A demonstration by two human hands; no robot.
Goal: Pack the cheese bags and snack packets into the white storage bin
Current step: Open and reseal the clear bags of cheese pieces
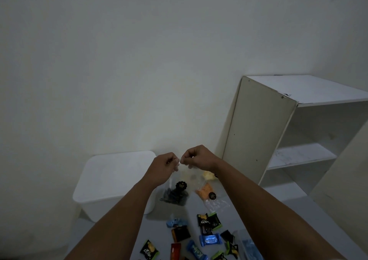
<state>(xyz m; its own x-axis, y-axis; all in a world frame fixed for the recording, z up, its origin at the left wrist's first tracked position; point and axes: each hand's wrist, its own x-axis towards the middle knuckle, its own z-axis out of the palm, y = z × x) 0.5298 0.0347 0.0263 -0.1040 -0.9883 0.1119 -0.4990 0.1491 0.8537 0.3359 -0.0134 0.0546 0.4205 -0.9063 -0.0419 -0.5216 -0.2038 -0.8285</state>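
Note:
My left hand [166, 165] and my right hand [196, 157] are raised side by side, both pinching the top edge of a clear plastic bag [176, 192] that hangs below them, dark contents and a black round label inside. The white storage bin [111, 182] stands on the floor to the left, its lid on. Behind the held bag lie a clear bag of orange cheese [207, 192] with a black label and a yellowish cheese bag [208, 175]. Several small snack packets [207, 238], green, blue, black and red, are scattered on the floor near me.
A white open shelf unit [294, 132] stands at the right against the plain wall. A pale board [346, 180] leans at the far right edge. A clear empty bag [217, 204] lies by the orange cheese, and a bluish plastic item [250, 247] lies at the lower right.

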